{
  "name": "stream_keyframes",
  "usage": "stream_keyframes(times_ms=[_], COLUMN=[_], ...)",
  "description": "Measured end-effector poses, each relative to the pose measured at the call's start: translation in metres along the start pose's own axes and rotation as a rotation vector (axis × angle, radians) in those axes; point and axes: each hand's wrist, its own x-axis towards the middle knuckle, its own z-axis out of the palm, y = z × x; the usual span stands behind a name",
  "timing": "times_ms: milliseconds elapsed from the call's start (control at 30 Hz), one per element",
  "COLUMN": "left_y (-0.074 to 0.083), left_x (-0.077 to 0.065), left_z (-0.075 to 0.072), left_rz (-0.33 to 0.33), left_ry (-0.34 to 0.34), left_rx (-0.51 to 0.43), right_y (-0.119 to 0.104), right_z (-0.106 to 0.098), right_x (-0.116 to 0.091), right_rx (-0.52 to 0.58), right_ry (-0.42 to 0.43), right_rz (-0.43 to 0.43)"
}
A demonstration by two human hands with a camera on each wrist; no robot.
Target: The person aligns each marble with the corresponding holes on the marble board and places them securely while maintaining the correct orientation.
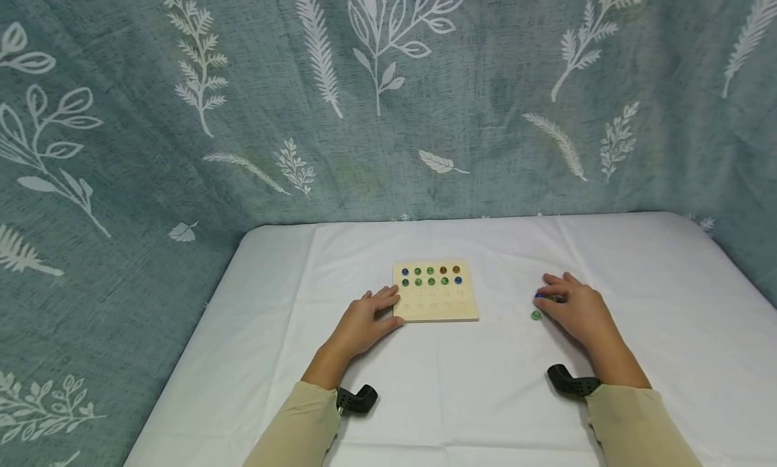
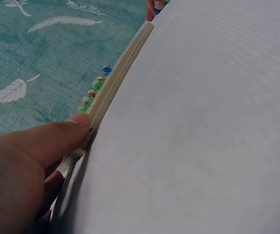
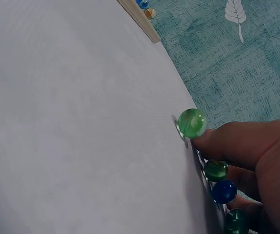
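A pale wooden board (image 1: 434, 312) lies flat on the white cloth, with several glass marbles in its two far rows, blue, green and amber; its two near rows are bare hollows. My left hand (image 1: 362, 320) rests against the board's left side, thumb at the near left corner. To the right of the board, my right hand (image 1: 573, 308) reaches down with bent fingers around loose marbles. A light green marble (image 3: 192, 123) lies by the thumb tip. A dark green marble (image 3: 216, 170), a blue marble (image 3: 224, 191) and a teal marble (image 3: 236, 222) are beside the fingers. I cannot tell whether one is pinched.
A white cloth (image 1: 485, 386) with shallow creases covers the table. Behind it and to the sides hangs a teal curtain (image 1: 364, 163) with white leaf prints. Each wrist wears a black camera mount (image 1: 358, 399) below the hand.
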Motion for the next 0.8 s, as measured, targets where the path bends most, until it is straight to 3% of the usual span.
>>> stream_keyframes(times_ms=[800], left_y=[-0.0023], left_x=[0.0008], left_z=[0.0], left_rz=[0.006], left_ry=[0.016], left_rx=[-0.01], right_y=[0.0009], right_z=[0.0031], right_x=[-0.0006], right_rx=[-0.008], right_ry=[0.048], right_rz=[-0.03])
